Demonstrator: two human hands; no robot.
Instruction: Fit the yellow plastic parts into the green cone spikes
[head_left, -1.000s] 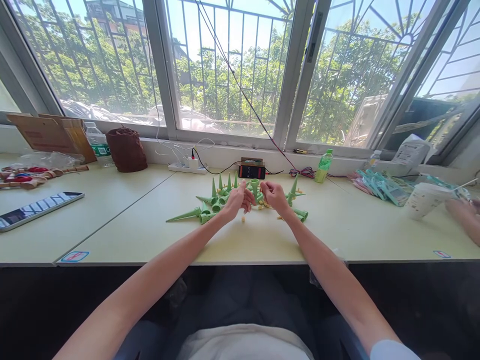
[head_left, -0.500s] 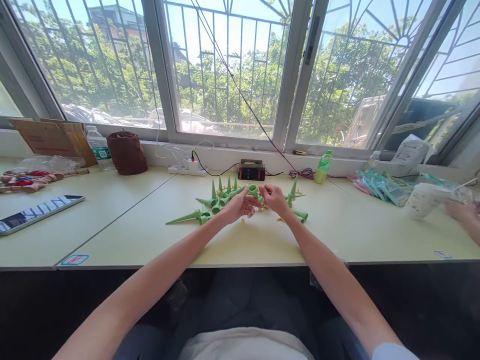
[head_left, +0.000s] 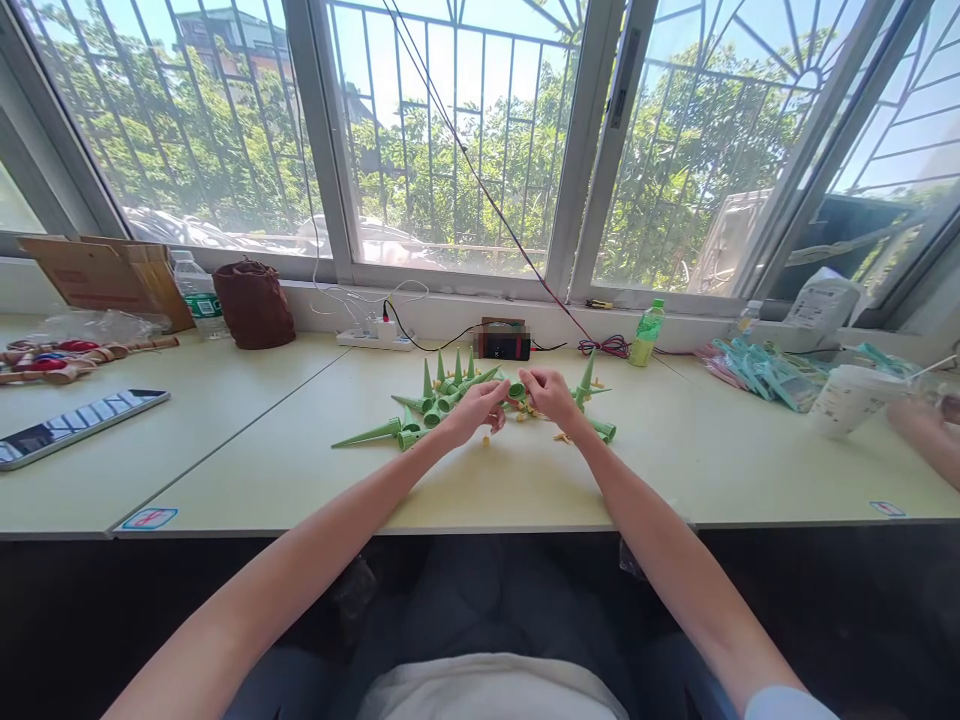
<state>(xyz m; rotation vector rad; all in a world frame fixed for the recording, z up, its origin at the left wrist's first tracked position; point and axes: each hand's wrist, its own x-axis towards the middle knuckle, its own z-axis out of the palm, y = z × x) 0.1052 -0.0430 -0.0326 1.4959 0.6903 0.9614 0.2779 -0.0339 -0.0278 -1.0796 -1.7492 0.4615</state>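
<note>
Several green plastic cone spikes (head_left: 420,412) lie and stand in a heap on the pale table (head_left: 300,460), with small tan pieces (head_left: 559,436) scattered among them. My left hand (head_left: 476,409) holds one green cone (head_left: 480,381) that points up and left, fingers curled round its wide end. My right hand (head_left: 550,394) is closed in a pinch at that cone's open mouth (head_left: 516,391); what it pinches is too small to name.
A black box (head_left: 504,341), a power strip (head_left: 373,337) with cables and a green bottle (head_left: 646,333) line the window sill. A brown pouch (head_left: 253,303), a water bottle, cardboard and a tablet (head_left: 75,422) sit left. Another person's hand (head_left: 926,428) and a white cup (head_left: 847,400) are right.
The held cone has tipped from upright to slanting up and left. Both hands have sunk slightly toward the table and stay together at its wide end.
</note>
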